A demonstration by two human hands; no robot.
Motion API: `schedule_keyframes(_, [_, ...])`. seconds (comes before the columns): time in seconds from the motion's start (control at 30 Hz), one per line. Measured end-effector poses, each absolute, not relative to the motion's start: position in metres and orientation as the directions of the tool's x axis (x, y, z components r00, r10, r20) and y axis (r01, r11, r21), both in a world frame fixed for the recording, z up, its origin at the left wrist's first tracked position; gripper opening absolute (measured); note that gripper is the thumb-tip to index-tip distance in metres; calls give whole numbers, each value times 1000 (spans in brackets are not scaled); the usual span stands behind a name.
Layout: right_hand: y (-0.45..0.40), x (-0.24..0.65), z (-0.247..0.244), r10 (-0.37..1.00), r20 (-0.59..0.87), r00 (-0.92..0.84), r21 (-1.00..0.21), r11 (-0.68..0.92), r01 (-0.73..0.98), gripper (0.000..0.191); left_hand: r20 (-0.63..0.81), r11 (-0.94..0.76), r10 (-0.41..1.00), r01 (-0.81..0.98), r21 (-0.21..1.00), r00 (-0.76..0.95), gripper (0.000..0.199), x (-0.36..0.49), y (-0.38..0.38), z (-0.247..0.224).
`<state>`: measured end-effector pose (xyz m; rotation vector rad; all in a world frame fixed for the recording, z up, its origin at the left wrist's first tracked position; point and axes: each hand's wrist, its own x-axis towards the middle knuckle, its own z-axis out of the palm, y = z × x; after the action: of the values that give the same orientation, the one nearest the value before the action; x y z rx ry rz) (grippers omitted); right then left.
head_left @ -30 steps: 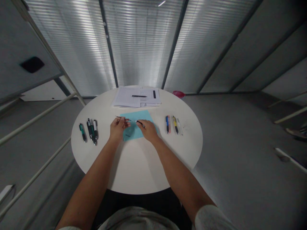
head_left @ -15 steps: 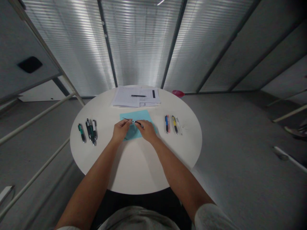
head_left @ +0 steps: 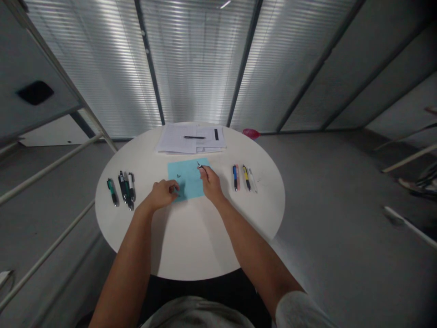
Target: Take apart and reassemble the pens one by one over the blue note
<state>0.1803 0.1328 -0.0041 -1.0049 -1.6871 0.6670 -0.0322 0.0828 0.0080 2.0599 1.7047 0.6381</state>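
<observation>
My right hand [head_left: 210, 179] pinches a thin black pen part [head_left: 201, 166] between its fingertips, above the far right of a light blue sheet [head_left: 187, 178]. My left hand [head_left: 162, 193] rests at the sheet's near left corner with its fingers curled, and nothing shows in them. A few tiny dark bits [head_left: 178, 176] lie on the sheet. The hands stand apart.
A cluster of pens [head_left: 123, 190] lies left on the round white table [head_left: 191, 246]; another row of pens [head_left: 244, 178] lies right. Papers [head_left: 189, 139] with a black pen [head_left: 194, 137] sit at the far edge. A pink object [head_left: 251, 133] lies beyond the table.
My hands have separated. The left hand has moved left and nearer to me, away from the black pen part, which stays in my right hand, now further up the sheet.
</observation>
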Motion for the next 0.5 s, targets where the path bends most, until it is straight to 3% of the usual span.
schedule_keyframes(0.23, [130,179,-2,894,445,-43,-878,445,173,46,59,-159,986,777,609,155,10,-24,84,6])
schedule_keyframes(0.37, [134,176,-3,921,390,8,-921,390,29,48,146,-200,979,762,616,139,14,-22,89,0])
schedule_keyframes(0.5, [136,176,-1,934,357,9,-934,357,-3,47,242,-217,967,777,592,86,14,-19,94,-7])
